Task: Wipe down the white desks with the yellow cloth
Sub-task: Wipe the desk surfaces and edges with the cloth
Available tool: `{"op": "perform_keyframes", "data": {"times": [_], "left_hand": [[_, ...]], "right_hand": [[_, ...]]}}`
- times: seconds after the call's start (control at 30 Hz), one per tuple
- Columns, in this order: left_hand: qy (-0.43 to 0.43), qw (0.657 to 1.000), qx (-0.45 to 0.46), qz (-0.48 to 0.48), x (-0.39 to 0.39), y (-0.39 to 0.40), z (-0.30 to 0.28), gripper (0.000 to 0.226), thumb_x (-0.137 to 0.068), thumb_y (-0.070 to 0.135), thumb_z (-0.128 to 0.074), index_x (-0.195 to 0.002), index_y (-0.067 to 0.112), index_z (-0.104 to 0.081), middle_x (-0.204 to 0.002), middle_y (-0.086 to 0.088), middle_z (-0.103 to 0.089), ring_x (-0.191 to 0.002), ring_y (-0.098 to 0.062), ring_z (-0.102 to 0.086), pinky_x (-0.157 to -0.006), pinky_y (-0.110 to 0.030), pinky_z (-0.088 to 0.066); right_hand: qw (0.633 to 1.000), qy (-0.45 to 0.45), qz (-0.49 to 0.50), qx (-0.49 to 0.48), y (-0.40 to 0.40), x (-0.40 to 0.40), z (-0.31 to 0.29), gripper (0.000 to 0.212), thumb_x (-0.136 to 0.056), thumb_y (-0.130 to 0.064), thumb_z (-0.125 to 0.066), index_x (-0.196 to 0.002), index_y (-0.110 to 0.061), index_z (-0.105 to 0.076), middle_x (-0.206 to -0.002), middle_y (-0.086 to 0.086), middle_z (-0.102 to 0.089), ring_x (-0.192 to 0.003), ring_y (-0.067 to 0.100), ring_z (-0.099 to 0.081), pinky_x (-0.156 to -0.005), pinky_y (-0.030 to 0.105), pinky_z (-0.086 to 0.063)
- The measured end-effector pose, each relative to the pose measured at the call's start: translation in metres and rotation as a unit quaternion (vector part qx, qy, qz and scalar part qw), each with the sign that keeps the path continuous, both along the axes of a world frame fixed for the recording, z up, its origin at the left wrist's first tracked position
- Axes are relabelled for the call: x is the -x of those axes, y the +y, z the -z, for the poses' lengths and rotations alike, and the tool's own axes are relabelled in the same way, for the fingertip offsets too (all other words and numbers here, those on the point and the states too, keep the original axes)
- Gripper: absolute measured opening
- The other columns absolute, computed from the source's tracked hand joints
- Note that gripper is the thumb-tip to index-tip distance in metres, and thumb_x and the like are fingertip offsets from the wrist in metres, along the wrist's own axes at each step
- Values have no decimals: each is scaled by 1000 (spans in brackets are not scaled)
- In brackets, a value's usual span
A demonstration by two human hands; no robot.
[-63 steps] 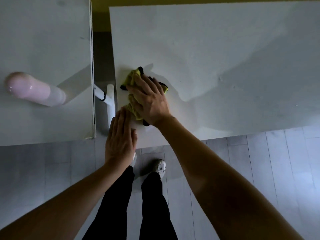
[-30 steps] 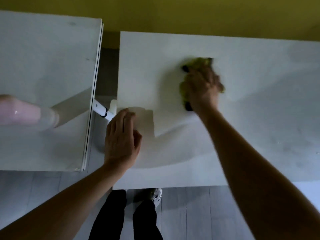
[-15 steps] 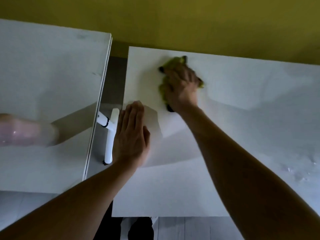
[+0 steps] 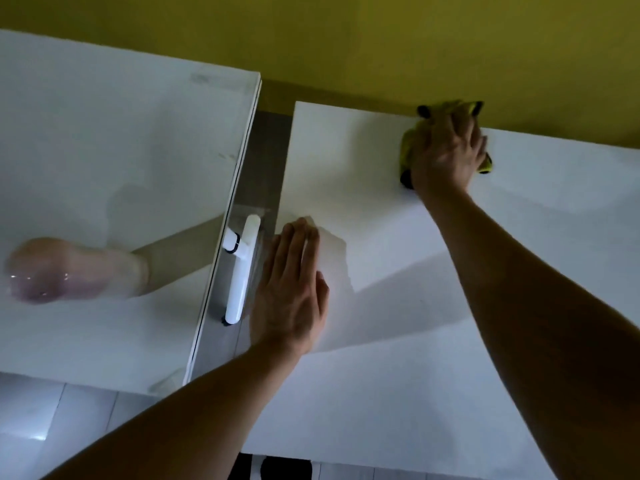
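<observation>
Two white desks stand side by side, the right desk (image 4: 450, 358) and the left desk (image 4: 104, 150), with a narrow gap between them. My right hand (image 4: 446, 150) presses the yellow cloth (image 4: 408, 147) flat onto the right desk at its far edge by the yellow wall; the cloth's black trim peeks out around the fingers. My left hand (image 4: 291, 289) lies flat with straight fingers on the right desk's left edge.
A pink and clear bottle (image 4: 69, 271) lies blurred on the left desk near its left side. A white desk leg foot (image 4: 239, 271) shows in the gap between the desks. The yellow wall (image 4: 346, 46) borders the far side. Grey floor lies below.
My right hand has slid the cloth to the right and farther back, up to the desk's far edge. My left hand stays flat on the left edge. The view has tilted forward.
</observation>
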State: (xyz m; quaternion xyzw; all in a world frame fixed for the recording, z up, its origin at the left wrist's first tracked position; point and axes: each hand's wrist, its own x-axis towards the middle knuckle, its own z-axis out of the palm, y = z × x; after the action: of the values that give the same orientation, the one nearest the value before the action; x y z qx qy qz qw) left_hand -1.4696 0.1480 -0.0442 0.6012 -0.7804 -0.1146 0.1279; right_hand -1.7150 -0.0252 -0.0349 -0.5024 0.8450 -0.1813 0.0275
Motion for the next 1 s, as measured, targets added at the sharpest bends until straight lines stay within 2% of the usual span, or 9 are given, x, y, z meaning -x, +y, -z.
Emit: {"op": "perform_keyframes", "data": {"times": [0.1, 0.23, 0.33, 0.5, 0.63, 0.7, 0.83, 0.9, 1.0], "left_hand": [[5, 1000, -4, 4, 0, 1, 0, 61, -104, 25, -31, -161, 4, -27, -170, -13, -23, -159, -27, -18, -131, -41, -15], [11, 1000, -2, 1, -1, 1, 0, 61, -104, 25, -31, -161, 4, -30, -169, -13, -25, -158, -27, -20, -130, -42, -19], [8, 1000, -9, -2, -3, 0, 0, 61, -104, 28, -28, -162, 7, -28, -170, -11, -23, -159, -25, -18, -129, -40, -20], [10, 1000, -16, 4, -3, -1, 0, 61, -105, 27, -29, -162, 7, -26, -170, -11, -22, -159, -24, -17, -130, -41, -20], [27, 1000, -10, 5, -1, -2, -2, 61, -102, 17, -43, -160, 4, -30, -170, -11, -25, -158, -26, -20, -129, -43, -21], [31, 999, -9, 2, 0, -2, -3, 61, -101, 15, -47, -159, 2, -33, -168, -13, -28, -158, -28, -23, -128, -45, -23], [30, 1000, -9, 0, 1, -2, -4, 61, -101, 15, -45, -159, 2, -32, -168, -13, -27, -158, -28, -22, -129, -45, -22], [23, 1000, -9, 0, 1, -2, -4, 63, -100, 14, -48, -160, 2, -31, -169, -13, -26, -158, -28, -22, -130, -44, -19], [3, 1000, -21, -5, 0, -3, -3, 65, -101, 17, -48, -161, 5, -28, -170, -12, -24, -158, -27, -20, -131, -38, -9]], "right_hand": [[999, -22, 36, -10, -16, -25, -2, 48, -96, -42, -39, -136, -23, -57, -160, 7, -32, -147, 30, -27, -119, 45, -18], [978, 14, -208, -13, -40, -118, -5, 42, -94, -44, -43, -127, -26, -62, -150, 4, -45, -138, 29, -39, -113, 43, -29], [956, -3, -292, -10, -58, -164, -8, 39, -96, -43, -44, -126, -26, -64, -145, 2, -49, -138, 29, -39, -119, 44, -22], [968, -14, -252, 16, -32, -114, -3, 47, -98, -47, -41, -137, -28, -57, -149, 2, -48, -141, 29, -37, -118, 40, -25], [996, 9, -86, 20, 13, -18, -1, 52, -94, -44, -37, -133, -20, -61, -153, 7, -44, -139, 32, -39, -110, 39, -31], [1000, 15, -10, 6, 32, 27, -1, 51, -97, -41, -39, -139, -19, -55, -156, 7, -39, -142, 32, -35, -114, 42, -28], [995, 3, 102, -17, 37, 28, -2, 52, -100, -40, -38, -148, -22, -44, -159, 7, -34, -145, 30, -30, -119, 43, -19], [996, 18, 81, -44, 33, -18, -5, 56, -96, -46, -37, -148, -27, -44, -157, 7, -35, -140, 30, -34, -112, 40, -25], [991, 7, -128, -27, 37, -112, -7, 54, -93, -47, -41, -143, -29, -49, -150, 2, -42, -136, 28, -36, -109, 38, -26]]}}
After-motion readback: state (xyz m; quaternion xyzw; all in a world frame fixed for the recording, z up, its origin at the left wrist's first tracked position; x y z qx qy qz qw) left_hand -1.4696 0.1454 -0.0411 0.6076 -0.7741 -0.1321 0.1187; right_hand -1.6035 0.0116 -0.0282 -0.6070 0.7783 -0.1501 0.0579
